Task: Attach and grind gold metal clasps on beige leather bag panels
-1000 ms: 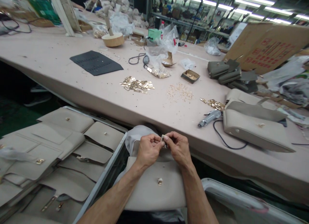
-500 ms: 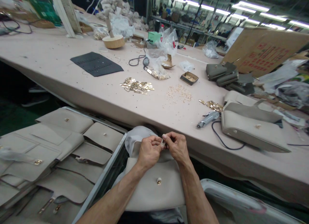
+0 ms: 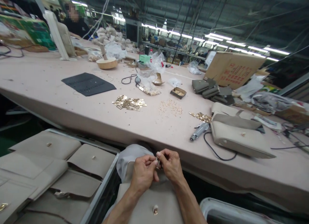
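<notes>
Both hands meet above a beige bag [image 3: 145, 198] that lies across the lap, its flap bearing a small gold clasp [image 3: 155, 210]. My left hand [image 3: 144, 172] is closed, its thumb and fingertips at a small pale piece too tiny to name. My right hand [image 3: 170, 164] pinches the same small piece [image 3: 158, 162] from the other side. Behind the hands, a light grey cloth [image 3: 129, 156] bulges near the table edge.
The pinkish table [image 3: 145, 130] holds gold metal parts [image 3: 129, 103], tiny scattered bits [image 3: 171, 107], a grey power screwdriver [image 3: 199, 131], a black sheet [image 3: 88, 84] and a beige bag [image 3: 241, 137]. A crate [image 3: 113, 166] of beige bags stands left. A person [image 3: 74, 22] is at the back left.
The camera view has tilted up and shifted right, so the table and bags sit lower and further left. Both hands stay together at the small piece; the left fingers have shifted slightly.
</notes>
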`<control>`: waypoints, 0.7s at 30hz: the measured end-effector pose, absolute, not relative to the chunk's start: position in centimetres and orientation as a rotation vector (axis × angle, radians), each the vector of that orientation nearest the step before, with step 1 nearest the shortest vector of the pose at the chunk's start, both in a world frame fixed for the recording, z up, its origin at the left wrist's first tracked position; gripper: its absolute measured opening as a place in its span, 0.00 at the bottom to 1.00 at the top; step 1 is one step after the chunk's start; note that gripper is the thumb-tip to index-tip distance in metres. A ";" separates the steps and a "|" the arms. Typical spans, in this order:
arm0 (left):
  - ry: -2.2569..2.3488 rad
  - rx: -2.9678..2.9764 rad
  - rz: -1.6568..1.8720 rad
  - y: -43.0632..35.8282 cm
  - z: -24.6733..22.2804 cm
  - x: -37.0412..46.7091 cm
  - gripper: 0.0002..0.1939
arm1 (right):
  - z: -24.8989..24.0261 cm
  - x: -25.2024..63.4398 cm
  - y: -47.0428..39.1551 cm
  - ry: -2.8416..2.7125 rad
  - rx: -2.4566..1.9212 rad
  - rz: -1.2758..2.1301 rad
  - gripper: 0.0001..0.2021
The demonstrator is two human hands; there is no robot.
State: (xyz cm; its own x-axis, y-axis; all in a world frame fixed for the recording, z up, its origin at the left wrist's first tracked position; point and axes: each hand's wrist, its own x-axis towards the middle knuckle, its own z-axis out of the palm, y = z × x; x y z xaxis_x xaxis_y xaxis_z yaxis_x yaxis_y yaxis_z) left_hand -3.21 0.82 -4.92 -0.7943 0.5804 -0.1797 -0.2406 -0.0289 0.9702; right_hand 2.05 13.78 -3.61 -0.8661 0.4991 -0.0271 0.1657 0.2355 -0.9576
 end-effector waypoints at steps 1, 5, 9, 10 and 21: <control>1.703 0.349 1.891 0.9 -4.8 -3.2 0.14 | -3.6 2.1 13.7 -2.228 -0.628 1.667 0.21; 1.715 0.272 1.918 1.0 -4.5 -3.3 0.14 | -3.8 1.8 13.8 -2.206 -0.674 1.743 0.21; 1.627 0.245 1.869 1.0 -4.4 -3.7 0.14 | -4.7 1.3 14.4 -2.155 -0.733 1.823 0.21; 1.609 0.240 1.869 1.0 -4.4 -3.8 0.14 | -5.0 1.2 14.5 -2.150 -0.736 1.824 0.21; 1.622 0.204 1.887 1.1 -4.6 -4.0 0.10 | -5.4 1.0 14.6 -2.156 -0.774 1.827 0.23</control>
